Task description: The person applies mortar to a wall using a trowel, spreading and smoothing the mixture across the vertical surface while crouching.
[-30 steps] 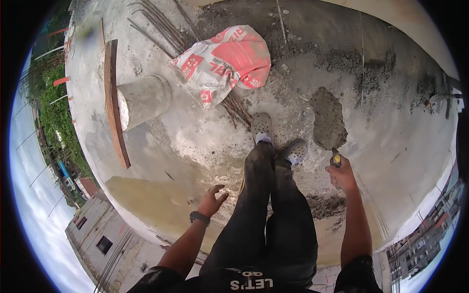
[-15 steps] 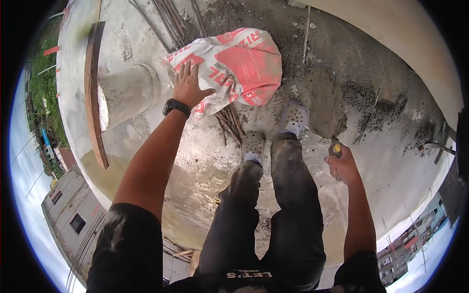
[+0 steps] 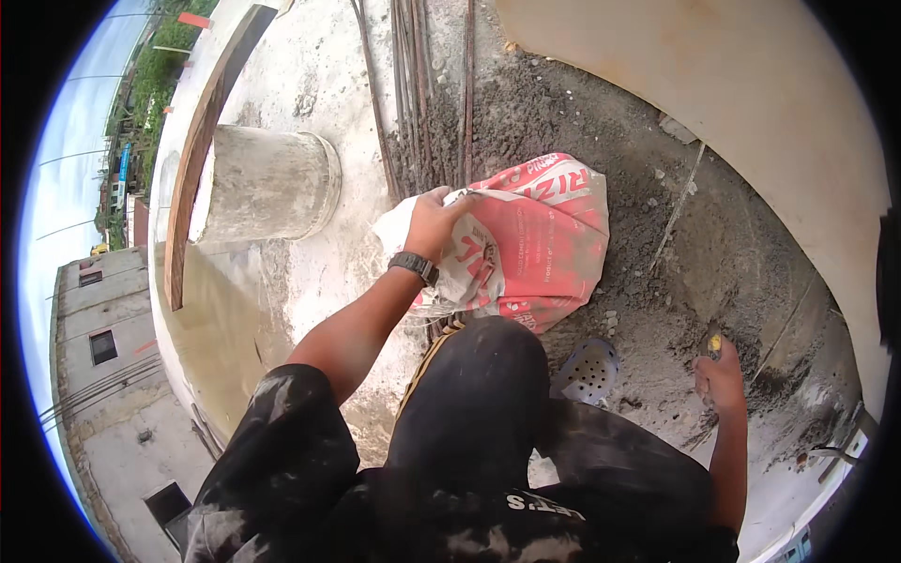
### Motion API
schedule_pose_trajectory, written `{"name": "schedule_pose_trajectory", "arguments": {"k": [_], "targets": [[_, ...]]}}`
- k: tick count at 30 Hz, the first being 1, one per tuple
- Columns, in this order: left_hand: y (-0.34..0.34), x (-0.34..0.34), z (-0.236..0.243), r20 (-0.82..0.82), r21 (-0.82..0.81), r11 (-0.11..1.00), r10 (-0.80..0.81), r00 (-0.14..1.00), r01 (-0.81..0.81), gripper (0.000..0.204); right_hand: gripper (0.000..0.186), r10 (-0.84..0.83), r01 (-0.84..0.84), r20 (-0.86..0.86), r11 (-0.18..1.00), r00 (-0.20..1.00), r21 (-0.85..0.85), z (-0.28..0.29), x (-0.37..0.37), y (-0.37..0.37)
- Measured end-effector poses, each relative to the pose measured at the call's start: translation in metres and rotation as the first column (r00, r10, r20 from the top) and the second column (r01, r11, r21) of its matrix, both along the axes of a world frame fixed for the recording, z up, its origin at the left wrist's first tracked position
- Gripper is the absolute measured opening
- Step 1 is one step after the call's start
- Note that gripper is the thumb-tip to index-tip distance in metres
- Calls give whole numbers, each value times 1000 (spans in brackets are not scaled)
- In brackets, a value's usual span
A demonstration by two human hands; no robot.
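Note:
My left hand (image 3: 435, 225) is closed on the gathered upper edge of a crumpled white and red cement bag (image 3: 554, 235), with a dark watch on the wrist. The bag slumps on the rough ground ahead of my bent knee. Off to the right, my right hand (image 3: 719, 377) is wrapped round the handle of a trowel, whose yellow-marked end (image 3: 715, 343) shows above the fist. A grey, mortar-coated blade (image 3: 706, 272) seems to reach forward from it and blends with the ground.
Long thin rebars (image 3: 413, 103) lie beyond the bag among grey mortar crumbs. A pale concrete cylinder (image 3: 267, 183) and a wooden plank (image 3: 199, 155) are at left. A curved pale board (image 3: 713, 66) borders the far right. My clog (image 3: 588, 372) is beside the bag.
I have crouched, and my knees have come up closer. My left hand has gone from spread over the bag to gripping its edge. My right hand has moved right with the trowel.

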State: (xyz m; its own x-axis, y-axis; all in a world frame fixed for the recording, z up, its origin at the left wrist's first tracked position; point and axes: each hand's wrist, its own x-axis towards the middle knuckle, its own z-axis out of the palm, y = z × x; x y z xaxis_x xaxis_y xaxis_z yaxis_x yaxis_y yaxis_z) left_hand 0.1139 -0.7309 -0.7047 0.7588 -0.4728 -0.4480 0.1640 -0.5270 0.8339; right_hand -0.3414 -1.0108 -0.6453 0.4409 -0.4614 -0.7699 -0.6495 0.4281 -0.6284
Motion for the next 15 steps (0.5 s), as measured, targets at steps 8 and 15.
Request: {"name": "schedule_pose_trajectory", "arguments": {"k": [8, 15], "targets": [[88, -5, 182, -254, -457, 760, 386, 887, -462, 24, 21, 55, -45, -63, 988, 997, 147, 21, 37, -5], [182, 112, 173, -195, -394, 720, 541, 818, -571, 27, 27, 252, -233, -63, 947, 966, 220, 28, 92, -24]]}}
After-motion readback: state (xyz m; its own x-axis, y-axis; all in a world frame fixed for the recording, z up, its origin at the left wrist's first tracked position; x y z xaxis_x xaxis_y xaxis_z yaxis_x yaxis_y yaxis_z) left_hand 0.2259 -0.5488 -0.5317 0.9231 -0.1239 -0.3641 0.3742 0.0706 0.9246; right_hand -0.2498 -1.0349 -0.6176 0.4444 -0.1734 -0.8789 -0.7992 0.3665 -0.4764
